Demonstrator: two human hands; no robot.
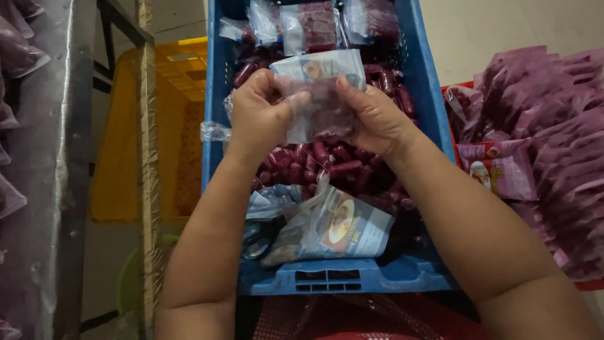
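left hand (261, 116): pinched shut on left edge of clear plastic pouch with printed label (321, 94)
right hand (371, 116): gripping pouch's right side
pouch: held up over blue plastic crate (340, 277)
crate: loose dark red sausages (333, 167), flat empty pouches (327, 230) near front wall
right side: stack of filled pink packs (541, 145)
left side: yellow plastic crate (182, 69)

We see two bare forearms coming up from the bottom of the frame, no sleeves, no cuffs anywhere along them. The left hand (261, 116) is ungloved, and so is the right hand (374, 116) just right of centre. We spot no rings, no watch, no bands at either wrist. Fingernails look short and plain, unpainted as far as we can tell.
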